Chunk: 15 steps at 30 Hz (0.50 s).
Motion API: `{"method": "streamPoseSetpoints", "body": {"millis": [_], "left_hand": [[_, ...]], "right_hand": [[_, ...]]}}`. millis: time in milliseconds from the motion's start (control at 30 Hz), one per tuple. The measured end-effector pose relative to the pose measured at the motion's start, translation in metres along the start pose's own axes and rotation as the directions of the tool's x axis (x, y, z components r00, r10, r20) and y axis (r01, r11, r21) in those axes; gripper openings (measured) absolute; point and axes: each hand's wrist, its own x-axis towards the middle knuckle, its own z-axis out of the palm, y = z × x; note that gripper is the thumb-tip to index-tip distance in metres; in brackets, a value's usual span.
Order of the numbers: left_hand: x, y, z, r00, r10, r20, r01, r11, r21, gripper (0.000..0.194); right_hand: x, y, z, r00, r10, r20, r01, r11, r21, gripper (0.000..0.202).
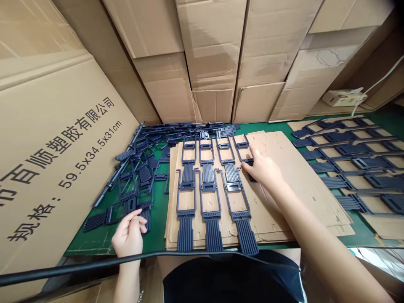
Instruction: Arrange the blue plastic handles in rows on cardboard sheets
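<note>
My right hand (267,168) is at the upper right of a stack of cardboard sheets (277,202), its thumb and fingers closed on the side of a dark blue plastic frame (242,145) with a ribbed end. My fingers hide part of that frame. To its left, several matching frames (211,198) lie in two rows on the top sheet, the front row's ribbed ends pointing towards me. My left hand (128,235) is low at the left, fingers loosely curled and apart, beside the ribbed end of a loose frame (145,216). Whether its fingertips touch that frame, I cannot tell.
A jumbled pile of frames (145,168) lies on the green tabletop (94,240) at the left. More frames (344,149) lie on cardboard at the right. Cardboard boxes (211,50) wall the back, with a printed carton (63,139) at the left. A black cable (94,265) crosses the front.
</note>
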Motion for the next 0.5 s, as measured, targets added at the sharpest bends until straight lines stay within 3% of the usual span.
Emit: {"method": "streamPoseSetpoints", "body": {"millis": [367, 433, 500], "left_hand": [[-0.001, 0.002, 0.001, 0.999, 0.03, 0.016, -0.031, 0.999, 0.035, 0.025], [-0.002, 0.002, 0.001, 0.999, 0.036, 0.018, -0.037, 0.998, 0.045, 0.025], [-0.002, 0.002, 0.001, 0.999, 0.038, 0.021, -0.039, 0.998, 0.054, 0.025]], "right_hand": [[0.001, 0.0, 0.006, 1.0, -0.012, -0.019, 0.011, 1.0, -0.007, 0.062], [0.0, -0.002, 0.0, 0.996, -0.033, -0.083, 0.035, 0.999, 0.031, 0.061], [-0.011, -0.008, -0.015, 0.967, -0.071, -0.246, 0.111, 0.982, 0.15, 0.053]]}}
